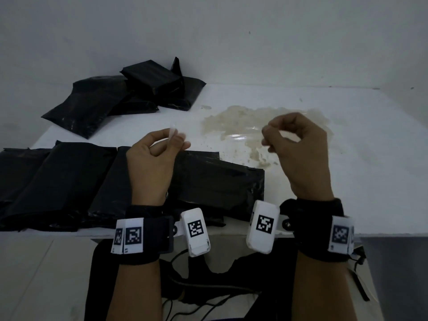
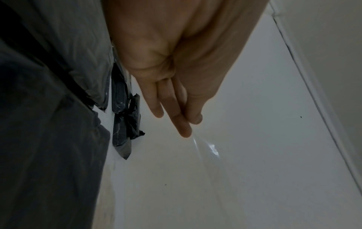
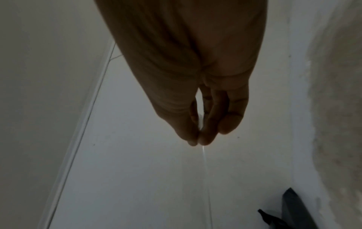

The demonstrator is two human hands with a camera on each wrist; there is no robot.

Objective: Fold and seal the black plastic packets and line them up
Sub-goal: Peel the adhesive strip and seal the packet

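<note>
Both hands, left (image 1: 154,156) and right (image 1: 298,144), pinch clear tape (image 2: 205,148); only the head view shows black packets (image 1: 129,181) lined up.

Dim room, plain white wall (image 1: 231,31) behind stained white table (image 1: 347,181).

The packets (image 1: 111,181) in front of me were glossy black, same as the heap (image 1: 115,98) further back. My table (image 1: 347,181) was white with a yellowish-brown stain (image 1: 254,126). The strip (image 1: 172,134) I pinched was clear. My wristbands (image 1: 143,239) were black, carrying black-and-white checkered tags (image 1: 264,224).
</note>
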